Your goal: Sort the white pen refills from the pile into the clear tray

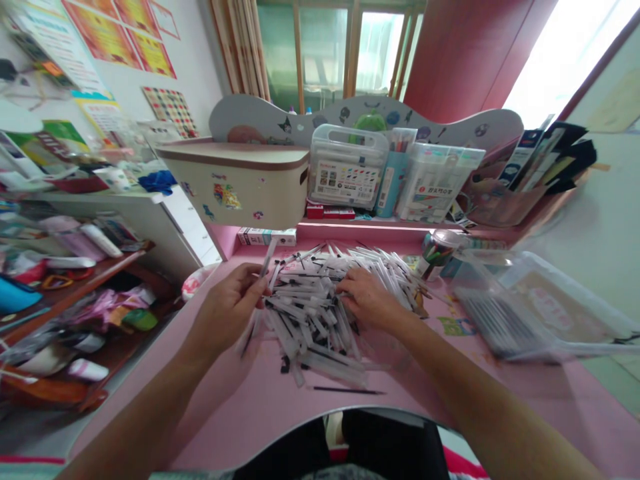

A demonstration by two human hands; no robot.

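A large heap of pen parts [313, 300], mostly clear and white barrels with some black pieces, covers the middle of the pink desk [220, 420]. Over the heap's left side, my left hand [233, 297] is closed around a clear pen barrel [269, 257], which points up and away from me. My right hand [367, 297] rests on the heap's right half, fingers bent and pressed together among the parts. What its fingertips pinch, if anything, is hidden. Nearer my lap, a thin dark refill [345, 390] lies apart from the heap.
An open clear plastic box [540, 333] on the right holds a row of pens. Behind the heap, a shelf carries a beige lidded bin [240, 180], marker cases [347, 167] and a pink pen holder [505, 200]. A cluttered wooden rack [75, 280] stands left.
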